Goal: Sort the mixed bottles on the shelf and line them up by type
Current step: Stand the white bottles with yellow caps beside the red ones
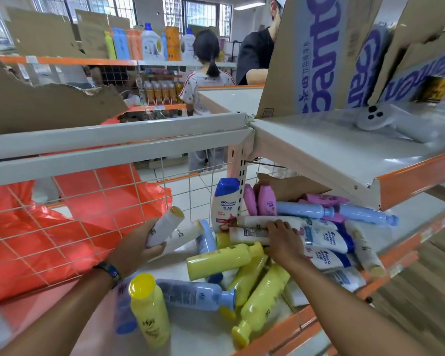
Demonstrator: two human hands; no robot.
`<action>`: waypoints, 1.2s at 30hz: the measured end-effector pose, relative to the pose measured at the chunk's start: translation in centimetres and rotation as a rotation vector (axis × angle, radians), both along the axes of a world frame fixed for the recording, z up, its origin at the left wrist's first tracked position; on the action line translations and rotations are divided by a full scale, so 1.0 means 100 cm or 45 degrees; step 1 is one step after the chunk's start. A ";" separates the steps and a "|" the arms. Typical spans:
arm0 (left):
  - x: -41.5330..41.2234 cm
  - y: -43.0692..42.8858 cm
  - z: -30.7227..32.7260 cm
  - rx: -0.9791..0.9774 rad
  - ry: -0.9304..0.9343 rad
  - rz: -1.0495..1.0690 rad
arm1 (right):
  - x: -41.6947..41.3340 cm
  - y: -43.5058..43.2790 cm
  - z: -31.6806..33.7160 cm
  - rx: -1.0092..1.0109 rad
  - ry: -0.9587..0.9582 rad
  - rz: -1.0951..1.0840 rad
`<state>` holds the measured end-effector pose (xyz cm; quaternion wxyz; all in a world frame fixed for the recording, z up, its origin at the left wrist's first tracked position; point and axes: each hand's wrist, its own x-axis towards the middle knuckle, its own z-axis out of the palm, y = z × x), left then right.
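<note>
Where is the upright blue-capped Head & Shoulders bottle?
Head view, centre: the Head & Shoulders bottle stands against the wire mesh, just left of the pink bottles.

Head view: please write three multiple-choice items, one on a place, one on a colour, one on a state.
1. Where is the orange bag? A on the upper shelf; B behind the wire grid; C inside a carton.
2. Cap colour of the upright Head & Shoulders bottle? A red; B green; C blue.
3. The left hand is: A holding a white bottle; B resting open; C holding a yellow bottle.
Key: B, wires cross it; C, cap is blue; A, fingers curl round it.
</note>
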<state>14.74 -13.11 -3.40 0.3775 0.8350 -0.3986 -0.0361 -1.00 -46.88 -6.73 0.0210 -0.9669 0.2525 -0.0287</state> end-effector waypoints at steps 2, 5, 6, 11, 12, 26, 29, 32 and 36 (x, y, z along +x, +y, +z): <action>-0.003 0.006 0.003 -0.005 -0.004 0.040 | -0.003 0.000 -0.001 0.034 -0.016 -0.016; -0.008 0.017 0.002 -0.032 0.007 0.132 | -0.012 0.005 -0.004 0.021 -0.042 -0.067; -0.009 0.020 0.002 -0.047 0.027 0.161 | -0.015 0.007 -0.004 0.016 -0.047 -0.081; -0.020 0.038 0.004 -0.122 0.020 0.308 | -0.029 0.028 0.016 0.020 -0.260 -0.127; -0.022 0.041 0.005 -0.125 0.007 0.343 | -0.030 0.034 0.024 0.033 -0.322 -0.117; -0.072 0.104 0.029 -0.482 0.025 0.523 | -0.018 0.162 0.095 0.197 -0.765 0.067; -0.088 0.121 0.034 -0.524 -0.014 0.595 | -0.014 0.186 0.110 0.255 -0.865 0.165; -0.105 0.133 0.040 -0.510 -0.087 0.682 | -0.013 0.207 0.127 0.179 -0.886 0.257; -0.133 0.141 0.045 -0.540 -0.126 0.823 | -0.017 0.233 0.148 0.221 -0.969 0.407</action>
